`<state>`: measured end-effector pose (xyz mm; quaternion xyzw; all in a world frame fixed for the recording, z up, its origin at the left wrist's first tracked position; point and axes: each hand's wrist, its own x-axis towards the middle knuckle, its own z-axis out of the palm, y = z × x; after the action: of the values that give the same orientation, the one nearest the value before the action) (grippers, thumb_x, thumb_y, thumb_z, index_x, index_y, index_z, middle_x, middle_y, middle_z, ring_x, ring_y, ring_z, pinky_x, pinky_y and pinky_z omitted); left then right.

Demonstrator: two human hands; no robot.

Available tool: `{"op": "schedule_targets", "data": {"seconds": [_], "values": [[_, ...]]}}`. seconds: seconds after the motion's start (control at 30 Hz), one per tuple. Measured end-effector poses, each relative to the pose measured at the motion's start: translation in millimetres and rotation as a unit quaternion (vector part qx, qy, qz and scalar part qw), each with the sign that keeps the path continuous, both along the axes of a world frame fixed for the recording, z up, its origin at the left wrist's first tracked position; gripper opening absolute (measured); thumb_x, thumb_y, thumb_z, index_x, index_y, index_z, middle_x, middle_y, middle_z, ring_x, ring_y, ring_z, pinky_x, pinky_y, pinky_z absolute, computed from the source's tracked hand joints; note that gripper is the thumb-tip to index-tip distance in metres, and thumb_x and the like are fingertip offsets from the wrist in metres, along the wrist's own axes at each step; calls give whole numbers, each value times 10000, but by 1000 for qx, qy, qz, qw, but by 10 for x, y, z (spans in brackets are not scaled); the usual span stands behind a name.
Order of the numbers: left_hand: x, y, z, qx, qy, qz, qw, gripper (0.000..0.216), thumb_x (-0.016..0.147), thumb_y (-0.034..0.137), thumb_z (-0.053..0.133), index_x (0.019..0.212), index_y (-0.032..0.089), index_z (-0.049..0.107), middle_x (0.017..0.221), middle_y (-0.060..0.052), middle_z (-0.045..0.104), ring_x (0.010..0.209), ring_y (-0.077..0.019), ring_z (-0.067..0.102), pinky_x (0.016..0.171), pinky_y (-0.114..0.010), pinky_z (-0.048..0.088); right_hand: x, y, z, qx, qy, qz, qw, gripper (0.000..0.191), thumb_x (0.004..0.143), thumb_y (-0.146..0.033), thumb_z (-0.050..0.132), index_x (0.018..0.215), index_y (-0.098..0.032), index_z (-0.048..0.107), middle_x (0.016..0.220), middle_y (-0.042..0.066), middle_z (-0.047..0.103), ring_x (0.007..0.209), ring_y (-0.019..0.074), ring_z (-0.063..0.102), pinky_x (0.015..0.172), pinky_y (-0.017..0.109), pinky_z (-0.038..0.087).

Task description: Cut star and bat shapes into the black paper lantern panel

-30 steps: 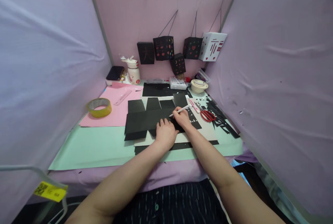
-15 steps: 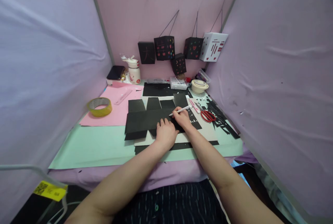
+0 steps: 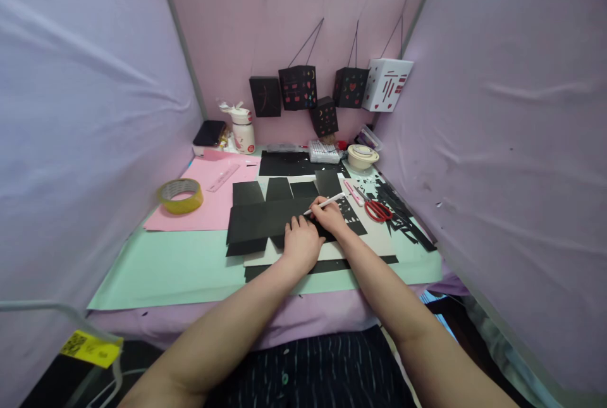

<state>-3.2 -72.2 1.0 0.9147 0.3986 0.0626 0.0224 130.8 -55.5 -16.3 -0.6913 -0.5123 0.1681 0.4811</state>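
A black card (image 3: 258, 221) with cut flaps along its edges lies across a pale board (image 3: 379, 240) in the middle of the table. My left hand (image 3: 303, 238) rests flat on the card, its fingers spread a little. Just right of it, my right hand (image 3: 328, 215) is closed around a slim white pen (image 3: 331, 200). The pen's tip is on or just above the card, near my left fingertips; I cannot tell which. Cut-out shapes show in the card's right end (image 3: 351, 215), partly behind my right hand.
Red-handled scissors (image 3: 378, 210), a pink-and-white cutter (image 3: 353, 193) and black paper scraps (image 3: 403, 218) lie on the right. Yellow tape (image 3: 181, 196) and a ruler (image 3: 222, 178) rest on pink paper (image 3: 190, 223). Behind stand a bottle (image 3: 243, 131) and a bowl (image 3: 363, 157); paper lanterns (image 3: 298, 87) hang above.
My right hand has shifted slightly left with the pen, bringing its tip closer to my left fingers. My left hand and the card stay in place.
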Motion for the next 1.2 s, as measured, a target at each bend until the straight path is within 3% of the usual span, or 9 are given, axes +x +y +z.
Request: {"op": "schedule_targets", "data": {"seconds": [0.17, 0.4, 0.63, 0.9, 1.2], "values": [[-6, -1, 14, 8, 1, 0, 1000, 562, 901, 426, 601, 1266, -1, 570, 1334, -269, 533, 1273, -392, 457, 1035, -484, 376, 23, -5, -13, 18, 12, -37, 999, 163, 754, -237, 493, 609, -221, 566, 556, -42, 624, 591, 138, 584, 627, 243, 430], [-37, -1, 58, 14, -2, -17, 1000, 490, 897, 434, 599, 1160, 22, 630, 1126, -222, 608, 1122, -352, 540, 949, -462, 439, 32, -12, -13, 25, 18, -70, 997, 181, 732, -250, 503, 555, -225, 527, 529, -41, 605, 591, 147, 574, 618, 249, 421], [-7, -74, 4, -6, 50, 1, 999, 609, 950, 418, 512, 1388, -2, 462, 1445, -288, 430, 1356, -383, 384, 1073, -531, 338, 24, -19, -3, 21, 20, -67, 997, 180, 730, -248, 505, 554, -223, 536, 529, -46, 604, 591, 143, 582, 614, 242, 422], [-9, -72, -11, -7, 54, 1, 998, 627, 955, 434, 495, 1396, -10, 457, 1452, -277, 433, 1359, -379, 386, 1079, -526, 344, 22, -28, 5, 12, 11, -72, 997, 181, 720, -240, 510, 539, -226, 524, 515, -45, 594, 578, 144, 561, 607, 245, 414], [-13, -81, 18, -12, 47, 2, 999, 628, 948, 425, 514, 1393, -13, 455, 1450, -284, 431, 1358, -376, 386, 1082, -530, 341, -4, -29, 2, 12, -6, -15, 1000, 144, 730, -216, 502, 614, -215, 588, 553, -41, 629, 573, 129, 587, 613, 230, 438]]}}
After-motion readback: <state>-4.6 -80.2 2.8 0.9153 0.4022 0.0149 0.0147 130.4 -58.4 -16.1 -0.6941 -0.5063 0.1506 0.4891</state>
